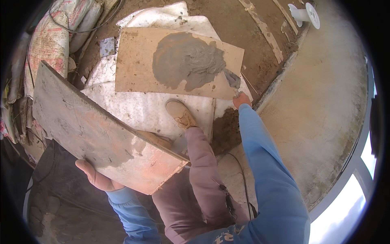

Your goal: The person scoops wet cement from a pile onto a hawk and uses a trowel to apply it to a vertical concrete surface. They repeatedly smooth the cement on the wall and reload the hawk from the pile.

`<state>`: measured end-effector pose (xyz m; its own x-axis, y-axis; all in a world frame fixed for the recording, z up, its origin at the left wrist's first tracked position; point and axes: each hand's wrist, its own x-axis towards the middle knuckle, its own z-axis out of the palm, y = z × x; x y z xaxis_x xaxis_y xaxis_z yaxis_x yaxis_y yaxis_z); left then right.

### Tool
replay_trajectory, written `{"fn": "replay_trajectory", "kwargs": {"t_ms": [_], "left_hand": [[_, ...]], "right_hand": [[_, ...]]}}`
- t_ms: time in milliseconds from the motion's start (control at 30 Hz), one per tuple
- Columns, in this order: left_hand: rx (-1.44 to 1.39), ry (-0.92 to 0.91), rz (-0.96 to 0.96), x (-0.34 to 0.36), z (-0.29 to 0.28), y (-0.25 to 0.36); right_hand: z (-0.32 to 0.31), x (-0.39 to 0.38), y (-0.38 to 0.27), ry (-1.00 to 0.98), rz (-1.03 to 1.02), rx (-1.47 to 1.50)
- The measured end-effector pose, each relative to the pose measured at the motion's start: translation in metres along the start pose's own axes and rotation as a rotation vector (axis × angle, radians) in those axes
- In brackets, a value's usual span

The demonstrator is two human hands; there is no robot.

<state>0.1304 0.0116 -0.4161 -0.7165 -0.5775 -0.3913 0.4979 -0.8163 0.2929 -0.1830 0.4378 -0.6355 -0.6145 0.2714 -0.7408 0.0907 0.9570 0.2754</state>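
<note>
My left hand (97, 177) grips the lower side of a tilted, mortar-smeared board (93, 122), which is held up at the left. A flat tan board (134, 61) lies on white sheeting, bearing a large patch of wet grey mortar (183, 61). My right hand (241, 100) is closed on the handle of a trowel (232, 79), whose blade rests at the right edge of the mortar. My shoe (180, 114) is on the white sheeting (97, 75) between the two boards.
Stacked sacks (46, 44) and cables lie at the upper left. A small grey square piece (107, 46) sits beside the sheeting. A white spool (304, 16) stands at the upper right on a pale concrete ledge (321, 85). Dirt and wooden strips (260, 28) are behind the boards.
</note>
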Motion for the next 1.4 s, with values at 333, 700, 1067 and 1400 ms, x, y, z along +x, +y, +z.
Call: {"fn": "replay_trajectory", "kwargs": {"t_ms": [333,700,1067,1400], "left_hand": [[0.261,0.212,-0.289,-0.006,-0.130,-0.046],[0.540,0.339,-0.234,0.003,-0.068,-0.113],[0.876,0.182,-0.370,0.033,-0.002,-0.119],[0.718,0.025,-0.185,-0.025,0.216,-0.108]], "right_hand": [[0.085,0.183,-0.006,0.152,-0.172,0.276],[0.101,0.093,-0.047,-0.260,-0.295,1.099],[-0.101,-0.169,-0.039,-0.385,-0.501,1.306],[-0.196,-0.518,-0.045,0.248,-0.885,0.774]]}}
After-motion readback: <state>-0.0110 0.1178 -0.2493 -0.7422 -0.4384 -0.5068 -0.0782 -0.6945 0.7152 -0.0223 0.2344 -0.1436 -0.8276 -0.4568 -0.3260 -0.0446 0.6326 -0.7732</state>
